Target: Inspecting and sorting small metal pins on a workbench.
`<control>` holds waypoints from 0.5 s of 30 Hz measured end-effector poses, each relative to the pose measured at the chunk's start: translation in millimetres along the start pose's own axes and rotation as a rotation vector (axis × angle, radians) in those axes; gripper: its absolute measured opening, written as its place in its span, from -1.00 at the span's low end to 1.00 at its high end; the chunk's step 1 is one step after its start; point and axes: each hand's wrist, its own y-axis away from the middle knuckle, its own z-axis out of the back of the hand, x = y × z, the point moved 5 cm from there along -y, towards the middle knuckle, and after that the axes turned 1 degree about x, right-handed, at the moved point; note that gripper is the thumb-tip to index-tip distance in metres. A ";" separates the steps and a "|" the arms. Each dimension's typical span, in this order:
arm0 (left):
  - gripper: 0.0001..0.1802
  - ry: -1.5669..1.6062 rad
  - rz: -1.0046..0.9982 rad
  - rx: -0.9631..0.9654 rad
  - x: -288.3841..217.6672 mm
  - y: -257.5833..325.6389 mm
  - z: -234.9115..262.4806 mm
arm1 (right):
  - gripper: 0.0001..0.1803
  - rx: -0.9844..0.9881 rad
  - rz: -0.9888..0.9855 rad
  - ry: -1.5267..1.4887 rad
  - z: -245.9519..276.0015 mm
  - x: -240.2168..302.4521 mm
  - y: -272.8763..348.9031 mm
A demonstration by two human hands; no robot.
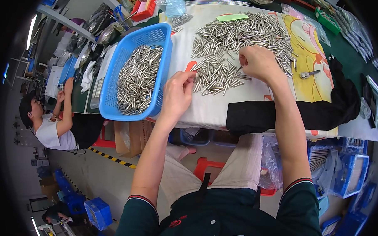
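Note:
Several short silvery metal pins lie in a small heap on the pale table cover, in front of a larger spread of pins. My left hand is at the heap's left edge with its fingers curled together; what they hold, if anything, is hidden. Above the right side of the heap, my right hand pinches a metal pin between thumb and forefinger. Left of my left hand stands a blue plastic basket, its bottom covered with similar pins.
A black cloth lies along the front edge, right of centre. A green slip rests on the far pins. A small tool with a pointed metal tip lies at right. At far left, a person works at the bench.

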 end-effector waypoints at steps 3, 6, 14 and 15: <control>-0.70 0.219 0.080 0.022 0.7 2.1 -1.5 | -0.83 -0.031 -0.016 0.070 -2.8 2.6 0.5; -0.75 0.163 0.119 0.034 3.7 1.2 -1.9 | -0.84 -0.047 -0.010 0.126 -7.4 3.1 -1.5; -0.80 0.013 0.066 0.053 -11.0 5.3 1.4 | -0.89 -0.346 0.206 -0.003 4.1 -5.0 -0.8; -0.80 0.012 0.067 0.054 -10.0 6.5 0.4 | -0.91 -0.285 0.162 -0.015 3.8 -6.2 -1.9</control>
